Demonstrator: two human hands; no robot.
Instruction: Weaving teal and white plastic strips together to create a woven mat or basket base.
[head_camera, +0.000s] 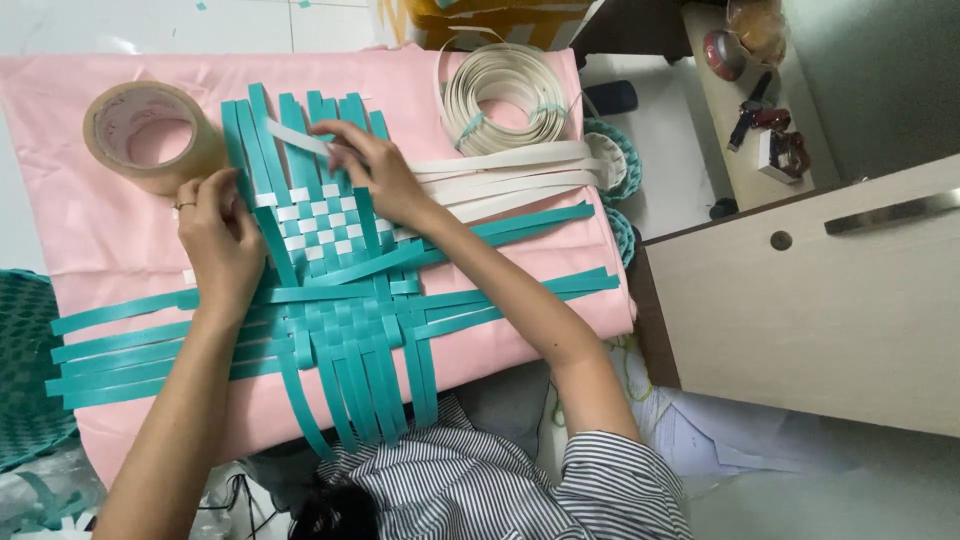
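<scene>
From the head view, my right hand (375, 175) has its grip pinched on a white strip (300, 138) over the teal woven mat (340, 300). My left hand (215, 240) presses the mat's edge flat, grip released, on the pink counter (90, 230) near the tape roll (150, 135).

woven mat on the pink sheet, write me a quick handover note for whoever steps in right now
Left hand: pressing flat on the teal strips at the weave's left edge, holding nothing.
Right hand: pinching a white strip it is threading across the upright teal strips.
Things: the woven mat lies on the pink sheet; tape roll at the upper left, coil of white strip at the upper right.
Done: lower teal block woven, several white rows in above it.
Left: the top of the upright teal strips is unwoven; loose ends stick out on all sides.
</scene>
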